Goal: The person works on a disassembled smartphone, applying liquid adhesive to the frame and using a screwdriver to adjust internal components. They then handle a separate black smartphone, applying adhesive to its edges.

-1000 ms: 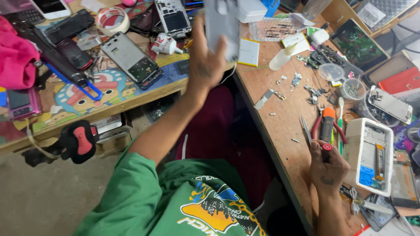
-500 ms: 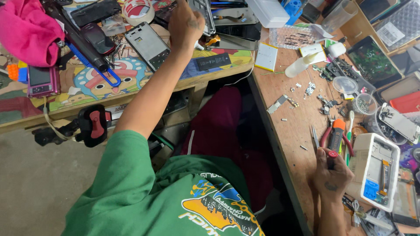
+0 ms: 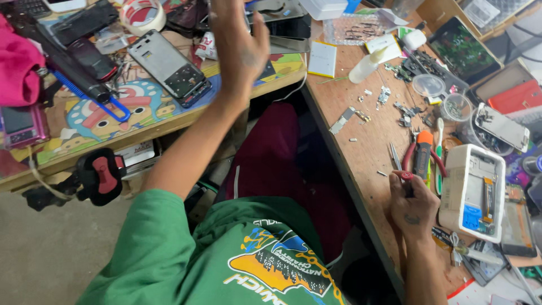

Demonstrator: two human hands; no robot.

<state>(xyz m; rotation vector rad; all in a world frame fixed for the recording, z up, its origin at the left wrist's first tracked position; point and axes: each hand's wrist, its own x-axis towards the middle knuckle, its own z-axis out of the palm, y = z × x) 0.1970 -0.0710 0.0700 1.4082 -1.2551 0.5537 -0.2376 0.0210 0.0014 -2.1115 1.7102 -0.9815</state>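
Left hand [image 3: 240, 48]: raised above the left counter [image 3: 141, 121], palm flat, fingers [image 3: 257, 28] spread and released; it grasps nothing. Nearest below it, a dark phone [image 3: 288, 28] and an opened phone frame [image 3: 169, 68] lying face up on the cartoon mat [image 3: 101, 121].

Right hand [image 3: 413, 204]: resting on the right counter [image 3: 361, 141] near its front edge, fingers clenched around a thin tool with a small red cap [image 3: 406, 176] showing at the top. How the tool's lower end stands cannot be told; the hand hides it.

Just beyond the right hand: pliers [image 3: 422, 158] with red and orange grips, and tweezers [image 3: 393, 155] lying beside them. To the right, touching or almost touching the hand, a white box [image 3: 471, 192] with a blue label.

Further items, right counter: white squeeze bottle [image 3: 367, 65] on its side; yellow-edged white pad [image 3: 323, 58]; round clear dishes [image 3: 428, 85]; scattered small metal parts [image 3: 395, 104]; a tablet [image 3: 460, 48] at the far corner; a silver phone [image 3: 501, 127].

Further items, left counter: tape roll [image 3: 141, 14]; pink cloth [image 3: 20, 68]; a blue-handled tool [image 3: 96, 96]; a pink phone [image 3: 20, 127] at the edge.

Under the left counter: a black and red clamp [image 3: 101, 175]. The person wears a green shirt [image 3: 169, 248] with a printed front.
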